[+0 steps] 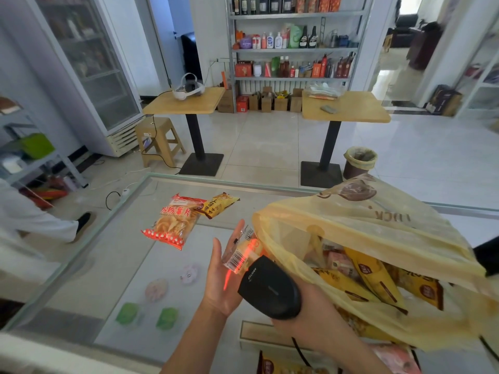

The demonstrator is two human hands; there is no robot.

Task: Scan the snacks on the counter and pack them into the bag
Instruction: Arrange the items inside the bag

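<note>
Ops: Shop floor behind: stocked shelves (294,49), two wooden tables (186,102). Glass bench (81,265) up front. Where's the stock?
Dev: Red crisp packet (172,225) and yellow snack packet (217,203) lie on the bench, touching, beyond the hands. Small packet (239,256) is in the left hand (221,282).
Ops: Grip?
Dev: Left fingers (238,233) straight and together, small packet lying across them, barcode facing the scanner (270,290). Red scan line falls across barcode and palm.
Ops: Right?
Dev: Right hand (310,317) is wrapped round the scanner's handle, its fingers mostly hidden underneath. Scanner nose sits just beside the small packet.
Ops: Bag?
Dev: Yellow plastic bag (378,238) at right, just beside the scanner, mouth open toward the hands. Several yellow and pink packets inside.
</note>
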